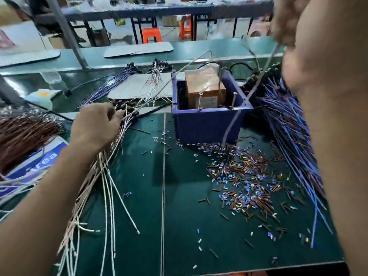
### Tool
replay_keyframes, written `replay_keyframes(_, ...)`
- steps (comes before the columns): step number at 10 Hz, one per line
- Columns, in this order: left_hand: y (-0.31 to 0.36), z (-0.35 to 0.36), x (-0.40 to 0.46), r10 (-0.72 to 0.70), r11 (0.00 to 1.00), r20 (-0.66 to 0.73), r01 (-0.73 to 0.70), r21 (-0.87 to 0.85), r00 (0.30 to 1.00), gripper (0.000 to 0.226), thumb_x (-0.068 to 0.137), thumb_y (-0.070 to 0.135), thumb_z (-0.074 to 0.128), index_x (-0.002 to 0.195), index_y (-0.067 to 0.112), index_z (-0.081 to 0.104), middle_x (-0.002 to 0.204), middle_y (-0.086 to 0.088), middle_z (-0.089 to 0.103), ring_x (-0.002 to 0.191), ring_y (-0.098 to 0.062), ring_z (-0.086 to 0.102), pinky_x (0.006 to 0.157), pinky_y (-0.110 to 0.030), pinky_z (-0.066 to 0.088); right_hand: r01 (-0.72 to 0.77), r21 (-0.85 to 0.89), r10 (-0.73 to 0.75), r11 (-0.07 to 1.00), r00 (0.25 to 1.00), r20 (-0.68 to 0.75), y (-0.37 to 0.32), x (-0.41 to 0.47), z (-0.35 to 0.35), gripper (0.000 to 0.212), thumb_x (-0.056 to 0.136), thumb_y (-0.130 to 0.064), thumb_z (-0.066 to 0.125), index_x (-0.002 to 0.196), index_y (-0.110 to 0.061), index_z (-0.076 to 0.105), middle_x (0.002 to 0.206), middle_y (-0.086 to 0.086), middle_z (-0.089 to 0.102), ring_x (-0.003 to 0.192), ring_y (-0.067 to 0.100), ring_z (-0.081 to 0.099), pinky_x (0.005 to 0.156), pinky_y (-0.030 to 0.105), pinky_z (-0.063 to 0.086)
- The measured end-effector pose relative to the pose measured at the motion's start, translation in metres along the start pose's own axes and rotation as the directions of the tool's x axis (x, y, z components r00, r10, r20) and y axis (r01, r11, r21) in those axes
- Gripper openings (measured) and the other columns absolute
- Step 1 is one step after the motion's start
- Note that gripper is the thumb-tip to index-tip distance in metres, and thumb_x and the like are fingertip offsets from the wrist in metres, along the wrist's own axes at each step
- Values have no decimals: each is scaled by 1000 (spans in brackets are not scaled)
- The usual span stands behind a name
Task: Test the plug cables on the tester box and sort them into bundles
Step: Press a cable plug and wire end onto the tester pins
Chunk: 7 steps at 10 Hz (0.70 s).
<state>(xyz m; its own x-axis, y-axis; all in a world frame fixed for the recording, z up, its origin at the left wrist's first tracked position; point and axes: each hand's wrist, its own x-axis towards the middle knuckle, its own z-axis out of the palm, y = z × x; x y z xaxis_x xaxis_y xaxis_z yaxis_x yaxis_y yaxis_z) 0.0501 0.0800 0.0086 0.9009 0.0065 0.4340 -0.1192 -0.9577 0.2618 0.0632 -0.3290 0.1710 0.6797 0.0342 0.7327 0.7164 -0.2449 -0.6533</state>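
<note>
Up high, the right hand (286, 18) is curled and pinches a single cable (253, 90) by its top end, so the wire hangs down in front of the blue tester box (209, 124), its free end dangling near the scraps (245, 180) of cut insulation strewn on the green tabletop (159, 226). Meanwhile the left hand (95, 124) grips the plug end of the pale bundle (103, 176), fingers closed round the dark plugs, the wires fanning toward the near edge. Right of the box lies a purple pile (292, 136), probably still to be tested; at far left sits a brown bundle (23, 134). The risk, as I judge it, is snagging: the hanging cable could catch on the two upright pins (234, 99) in the box or drag loose wires from the purple pile, and a slack left grip could let the sorted bundle splay and mix.
</note>
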Motion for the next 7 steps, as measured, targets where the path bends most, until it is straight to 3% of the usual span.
replay_keyframes(1,14,-7,1,-27,983,-116,5,-185,993,45,102,37,55,80,-1,68,75,-21,66,71,-37,61,69,-44,52,-38,-168,47,985,998,51,3,17,22,36,111,-19,43,86,-9,67,63,-10,59,53,0,55,53,17,41)
replay_keyframes(2,67,-10,-12,-87,742,-159,-43,-669,983,47,102,43,47,77,10,70,72,-12,64,65,-23,56,61,-33,44,-94,-468,181,879,973,144,-20,-92,104,34,110,-25,48,89,-11,70,53,-17,50,44,0,45,43,12,32)
replay_keyframes(3,134,-1,-36,-14,466,-100,-82,-881,995,42,104,43,43,84,18,71,81,8,72,75,-5,62,69,-28,49,-20,-614,247,789,926,287,-31,-123,123,35,110,-25,49,88,-8,70,69,-1,59,61,6,57,61,26,45)
replay_keyframes(4,173,16,-47,-185,342,-134,-64,-937,974,30,106,23,53,84,11,69,76,-1,68,73,-16,59,70,-38,50,-52,-668,291,743,923,252,-5,-139,128,34,109,-33,48,88,-14,67,84,14,67,80,39,61,68,45,48)
replay_keyframes(5,188,26,-50,-441,286,-177,-49,-957,880,35,107,16,50,74,14,62,66,0,58,64,-18,51,64,-38,44,10,-641,254,767,914,318,-1,-152,120,36,107,-41,51,77,-22,54,74,7,61,75,39,59,62,47,45)
replay_keyframes(6,188,32,-51,-561,196,-192,-96,-976,806,35,106,15,41,74,17,56,63,0,61,56,-19,53,58,-37,44,76,-625,186,777,921,343,8,-161,114,33,106,-43,54,92,-15,66,79,8,69,75,36,61,63,47,46)
replay_keyframes(7,176,38,-44,-629,-47,-54,-107,-993,775,27,105,6,34,82,13,46,55,-1,57,48,-17,49,50,-29,42,169,-641,98,749,928,360,18,-176,108,29,106,-38,54,99,-14,67,77,3,68,70,33,62,58,41,43)
